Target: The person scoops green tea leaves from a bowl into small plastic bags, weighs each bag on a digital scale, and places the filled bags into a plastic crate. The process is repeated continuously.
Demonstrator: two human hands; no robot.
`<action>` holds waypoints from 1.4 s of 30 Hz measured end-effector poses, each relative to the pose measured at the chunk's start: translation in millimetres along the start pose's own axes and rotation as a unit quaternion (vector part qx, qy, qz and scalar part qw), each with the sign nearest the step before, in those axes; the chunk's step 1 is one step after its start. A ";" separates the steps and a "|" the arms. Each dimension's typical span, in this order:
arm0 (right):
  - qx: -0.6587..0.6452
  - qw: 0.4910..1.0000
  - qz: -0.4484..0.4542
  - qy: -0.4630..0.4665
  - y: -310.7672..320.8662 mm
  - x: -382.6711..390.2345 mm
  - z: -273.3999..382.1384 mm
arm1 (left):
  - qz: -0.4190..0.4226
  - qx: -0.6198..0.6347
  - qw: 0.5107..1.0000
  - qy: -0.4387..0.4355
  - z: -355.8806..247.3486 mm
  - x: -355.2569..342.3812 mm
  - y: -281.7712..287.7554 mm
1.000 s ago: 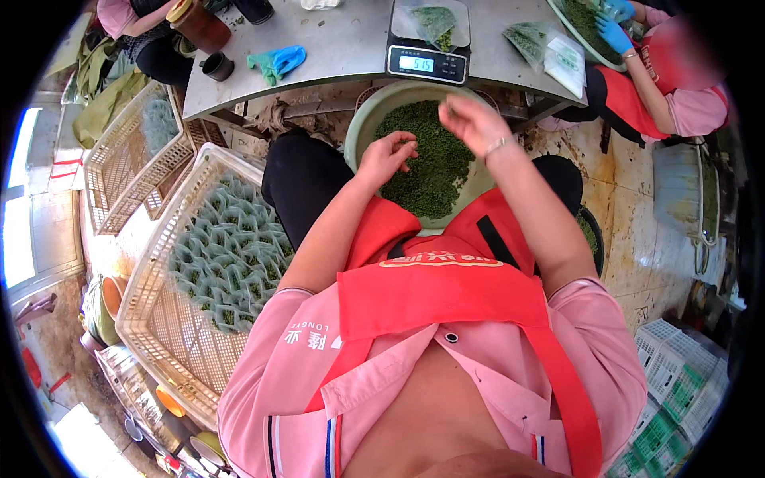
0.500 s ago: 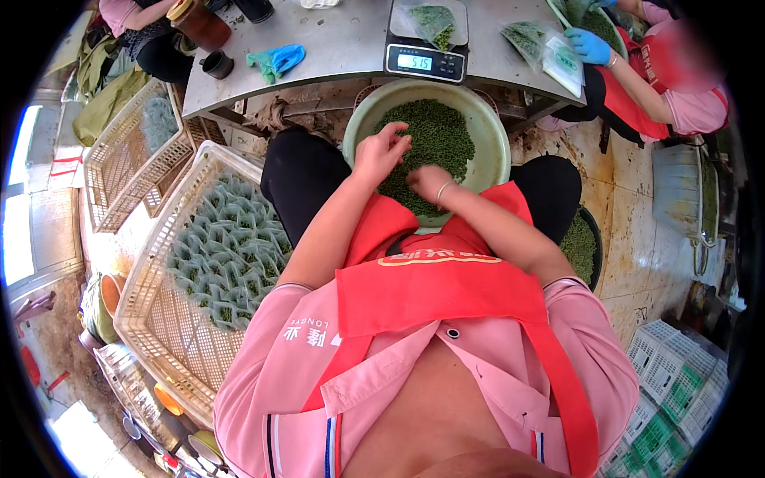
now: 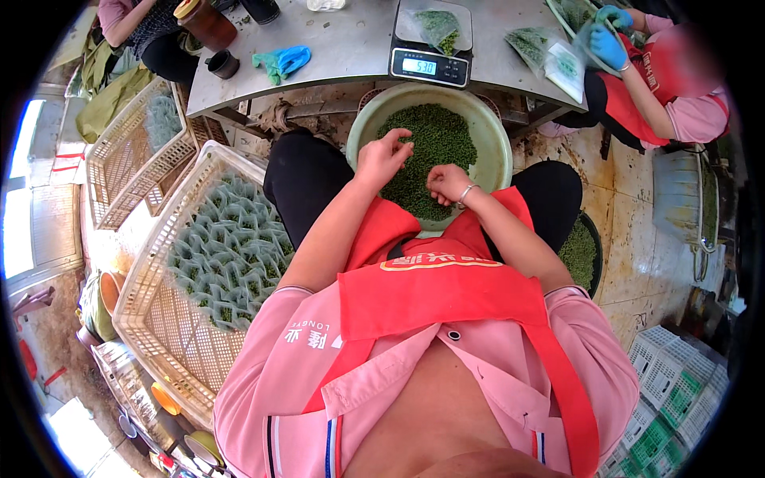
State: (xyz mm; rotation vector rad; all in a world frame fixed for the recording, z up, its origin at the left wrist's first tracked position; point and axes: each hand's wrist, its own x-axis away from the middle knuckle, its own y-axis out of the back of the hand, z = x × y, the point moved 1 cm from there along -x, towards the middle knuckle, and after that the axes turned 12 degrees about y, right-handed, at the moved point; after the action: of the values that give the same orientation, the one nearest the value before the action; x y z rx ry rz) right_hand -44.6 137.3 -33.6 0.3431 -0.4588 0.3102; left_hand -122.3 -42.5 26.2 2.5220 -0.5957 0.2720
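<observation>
Between my knees sits a pale green basin [image 3: 496, 163] holding a heap of small green berries, like green peppercorns [image 3: 430, 131]. My left hand [image 3: 384, 159] hovers over the basin's left side, fingers loosely bent and apart, with nothing seen in it. Over the right part of the heap, my right hand [image 3: 451, 184], with a bracelet at the wrist, has its fingers curled together; whatever they hold is hidden. Beyond the basin, at the table's edge, a digital scale [image 3: 430, 68] bears a clear plastic bag [image 3: 440, 32] partly filled with the green berries.
A beige crate [image 3: 159, 342] of filled bags stands at my left. The metal table [image 3: 343, 48] carries a blue-green cloth [image 3: 280, 62], a dark cup [image 3: 222, 64] and more bags [image 3: 529, 46]. At the far right, a co-worker's blue-gloved hand [image 3: 609, 48] holds a bag. Another berry container [image 3: 580, 253] is by my right knee.
My right hand has risen off the berries and turned, fingers curled. My left hand stays nearly in place. The scale's reading has changed. The co-worker's gloved hands have lifted a bag.
</observation>
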 end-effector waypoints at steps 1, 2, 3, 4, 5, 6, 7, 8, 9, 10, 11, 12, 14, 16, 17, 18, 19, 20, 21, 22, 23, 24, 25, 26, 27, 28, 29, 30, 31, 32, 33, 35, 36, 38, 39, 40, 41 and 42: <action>-0.018 1.000 0.002 -0.003 8.9 5.8 8.6 | 0.001 -0.001 1.000 0.002 -1.6 -1.2 0.5; 0.039 0.997 0.057 -0.034 16.0 9.1 13.1 | 0.001 0.010 1.000 -0.015 0.2 -3.6 1.6; 0.159 0.984 -0.028 0.070 26.0 10.5 23.6 | -0.001 0.021 0.999 -0.033 3.3 -7.7 4.6; 0.272 0.940 -0.111 0.171 34.7 12.1 34.8 | -0.001 0.031 0.998 -0.050 -1.3 -8.9 11.3; 0.377 0.866 -0.190 0.267 42.9 14.4 47.3 | -0.017 0.022 0.999 -0.040 -5.3 -12.0 21.2; 0.284 0.871 -0.272 0.293 53.6 11.3 67.9 | -0.028 0.059 0.997 -0.036 -7.8 -19.2 32.9; 0.236 0.857 -0.329 0.318 64.2 4.4 90.3 | -0.039 0.096 0.994 -0.033 -9.2 -29.6 46.2; 0.187 0.836 -0.383 0.345 74.9 -2.5 112.0 | -0.059 0.151 0.986 -0.039 -13.5 -39.5 61.2; 0.185 0.808 -0.414 0.377 83.3 -11.0 127.8 | -0.080 0.204 0.975 -0.047 -16.3 -49.1 78.1; 0.233 0.793 -0.425 0.368 89.3 -22.7 135.2 | -0.109 0.237 0.964 -0.048 -12.8 -60.5 94.0; 0.280 0.777 -0.436 0.358 95.0 -33.7 141.6 | -0.138 0.270 0.952 -0.050 -8.0 -68.9 107.3; 0.328 0.758 -0.445 0.345 100.2 -42.7 148.1 | -0.173 0.303 0.937 -0.034 -4.3 -73.1 114.4; 0.405 0.774 -0.407 0.267 109.3 -57.9 159.1 | -0.193 0.349 0.916 -0.035 0.9 -79.8 113.9; 0.452 0.768 -0.388 0.236 116.8 -72.9 168.7 | -0.183 0.337 0.923 -0.041 -4.5 -72.0 103.0; 0.467 0.765 -0.374 0.238 124.1 -77.3 175.5 | -0.172 0.313 0.933 -0.040 -0.4 -75.5 95.5; 0.482 0.762 -0.357 0.242 129.6 -79.6 185.4 | -0.217 0.208 0.953 -0.044 0.6 -74.2 91.8; 0.498 0.759 -0.340 0.245 133.1 -79.9 195.4 | -0.257 0.101 0.960 -0.047 -5.9 -69.5 88.4; 0.521 0.733 -0.340 0.276 130.0 -78.7 204.0 | -0.333 -0.030 0.939 -0.085 -14.2 -65.1 85.6; 0.546 0.730 -0.292 0.290 119.3 -75.1 217.2 | -0.369 -0.121 0.914 -0.120 -17.9 -66.8 87.0; 0.569 0.725 -0.240 0.304 103.4 -68.3 230.4 | -0.434 -0.168 0.863 -0.197 -26.2 -70.2 91.9; 0.589 0.719 -0.186 0.319 85.3 -60.4 241.4 | -0.491 -0.216 0.800 -0.268 -32.7 -70.2 95.5; 0.559 0.737 -0.174 0.336 68.6 -51.0 247.7 | -0.445 -0.252 0.841 -0.180 -32.2 -68.9 91.8; 0.549 0.733 -0.160 0.369 56.2 -46.0 250.3 | -0.394 -0.281 0.871 -0.088 -31.0 -69.0 87.3; 0.533 0.753 -0.151 0.355 44.7 -44.4 250.8 | -0.363 -0.228 0.903 -0.034 -23.1 -71.9 81.9; 0.519 0.772 -0.146 0.335 37.6 -43.4 250.2 | -0.356 -0.179 0.916 -0.050 -17.8 -73.3 77.3; 0.536 0.777 -0.136 0.301 34.6 -53.0 243.6 | -0.349 -0.191 0.916 -0.052 -17.4 -73.4 74.6; 0.552 0.781 -0.126 0.265 31.2 -70.0 231.5 | -0.342 -0.204 0.916 -0.055 -17.1 -73.5 71.6; 0.565 0.784 -0.116 0.230 27.1 -76.0 230.7 | -0.352 -0.206 0.910 -0.080 -16.5 -72.4 72.1; 0.556 0.791 -0.105 0.231 26.4 -77.3 228.6 | -0.361 -0.208 0.903 -0.105 -15.8 -71.3 72.9; 0.548 0.798 -0.095 0.231 26.7 -77.6 227.0 | -0.370 -0.209 0.896 -0.132 -15.5 -70.2 72.9; 0.541 0.804 -0.082 0.233 25.8 -75.7 231.7 | -0.358 -0.198 0.906 -0.106 -15.7 -68.8 74.2; 0.511 0.813 -0.071 0.270 26.8 -60.7 238.0 | -0.332 -0.176 0.925 -0.055 -16.6 -66.5 76.0; 0.487 0.815 -0.102 0.297 27.5 -49.0 238.7 | -0.335 -0.178 0.923 -0.066 -20.8 -65.5 74.8; 0.457 0.796 -0.177 0.356 25.8 -41.3 231.4 | -0.339 -0.183 0.918 -0.090 -25.7 -64.5 74.7; 0.480 0.807 -0.139 0.315 25.0 -45.1 232.5 | -0.345 -0.194 0.910 -0.121 -20.9 -67.7 73.5; 0.505 0.809 -0.111 0.280 26.6 -61.6 219.4 | -0.336 -0.216 0.907 -0.135 -21.8 -69.2 71.8; 0.527 0.809 -0.084 0.246 27.3 -77.4 205.5 | -0.328 -0.238 0.901 -0.151 -22.7 -70.6 71.2; 0.536 0.806 -0.073 0.240 22.8 -78.3 207.4 | -0.340 -0.248 0.891 -0.169 -18.6 -69.9 71.6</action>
State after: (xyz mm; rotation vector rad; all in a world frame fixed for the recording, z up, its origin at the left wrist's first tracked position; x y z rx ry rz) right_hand -197.5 60.6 109.2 1.3686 0.3055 0.4713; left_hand -218.5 -62.1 52.7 2.1081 0.1248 -0.5213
